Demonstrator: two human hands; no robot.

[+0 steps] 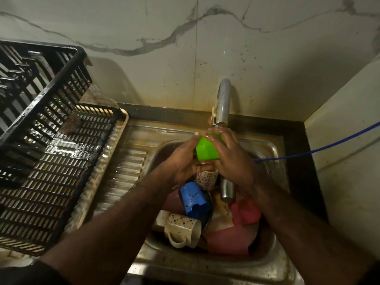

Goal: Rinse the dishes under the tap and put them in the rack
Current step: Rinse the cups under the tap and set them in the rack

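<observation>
A green plastic cup [206, 149] is held just below the steel tap [223, 103] over the sink [273, 262]. My left hand [186, 159] grips its left side, thumb near the rim. My right hand [230, 155] curls over its top and right side. Beneath lie a blue cup [195, 199], a white mug with red flowers [207, 177], a patterned cream mug [183, 229], a steel tumbler [227, 190] and pink plastic dishes [230, 237]. The black slatted rack [61, 167] stands at the left.
A second black crate [41, 79] leans tilted over the rack's back. The rack sits on a metal tray [115, 145] by the ribbed drainboard [129, 167]. A blue hose [316, 150] runs from the right wall into the sink. Marble wall behind.
</observation>
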